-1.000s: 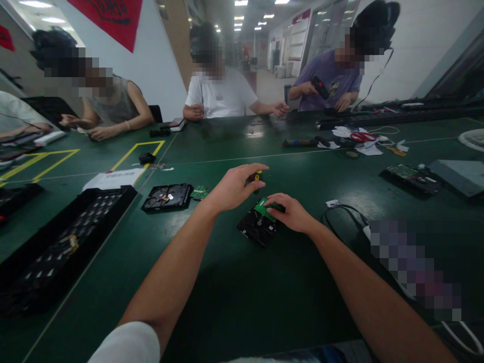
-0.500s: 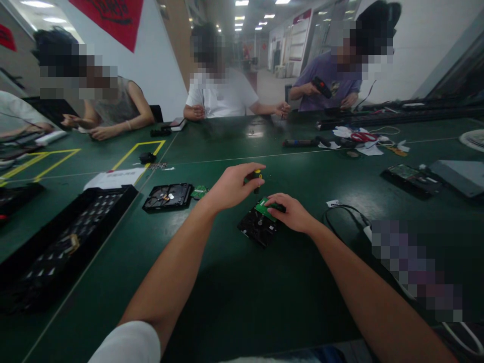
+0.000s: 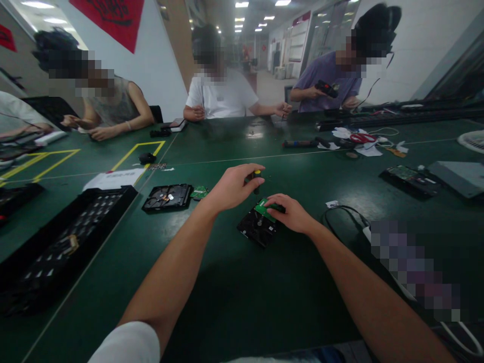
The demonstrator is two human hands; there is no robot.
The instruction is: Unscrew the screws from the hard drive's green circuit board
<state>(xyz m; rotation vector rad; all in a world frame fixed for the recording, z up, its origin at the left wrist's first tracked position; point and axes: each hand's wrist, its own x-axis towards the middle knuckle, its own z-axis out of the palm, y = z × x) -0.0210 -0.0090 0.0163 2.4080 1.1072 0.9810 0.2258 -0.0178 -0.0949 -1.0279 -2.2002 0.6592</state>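
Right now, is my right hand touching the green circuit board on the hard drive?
Touching. The head view shows the right hand lying directly on the green circuit board atop the black hard drive, with no gap between them.

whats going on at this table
A person at a dark green table has a black hard drive with a green circuit board on top. The left hand grips a small black and yellow screwdriver, pointing down at the drive's far end, while the right hand rests on the circuit board. A second black drive and a long black tray lie to the left. Other people sit across the table with their own tools.
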